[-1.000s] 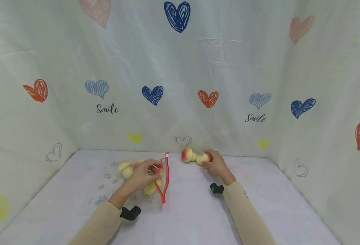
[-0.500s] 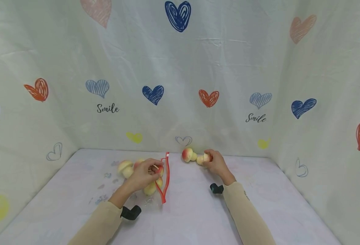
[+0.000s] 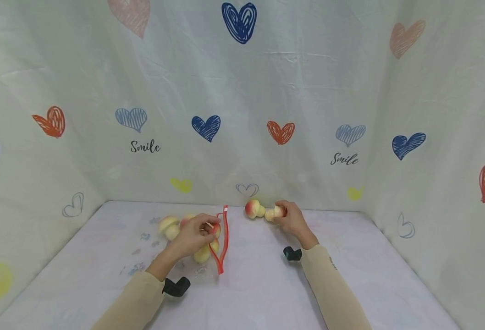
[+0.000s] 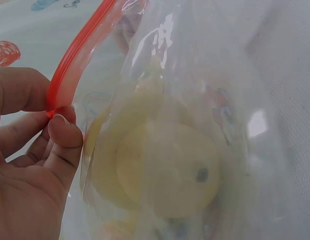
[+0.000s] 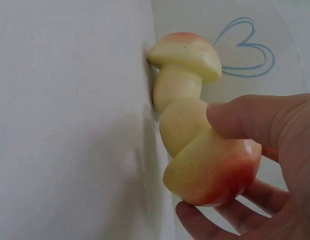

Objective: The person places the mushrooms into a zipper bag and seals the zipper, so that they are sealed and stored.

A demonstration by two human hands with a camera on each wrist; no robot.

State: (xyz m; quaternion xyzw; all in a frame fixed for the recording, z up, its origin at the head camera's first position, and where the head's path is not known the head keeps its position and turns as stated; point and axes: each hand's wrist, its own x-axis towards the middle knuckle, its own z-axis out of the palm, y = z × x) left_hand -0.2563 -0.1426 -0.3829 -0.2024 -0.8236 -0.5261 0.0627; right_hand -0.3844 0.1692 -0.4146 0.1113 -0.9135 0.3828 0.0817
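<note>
My left hand [image 3: 190, 238] pinches the red zip edge [image 4: 69, 65] of a clear zip bag [image 4: 260, 165] between thumb and fingers. Through the plastic several toy mushrooms [image 3: 169, 228] show, pale yellow with some red caps; the left wrist view looks onto the round stem end of one mushroom [image 4: 170, 170]. The bag's mouth faces right, its red edges apart. Over at the back of the table, my right hand [image 3: 295, 223] grips a toy mushroom [image 5: 215, 165] by its red-and-yellow cap. Its stem meets the stem of another toy mushroom [image 5: 187, 55] lying beside it.
A white tablecloth [image 3: 259, 284] with faint prints covers the table. White curtain walls [image 3: 242, 82] with printed hearts rise behind and at both sides. The back curtain stands close behind the two mushrooms on the right. Black camera mounts [image 3: 176, 287] sit at the wrists.
</note>
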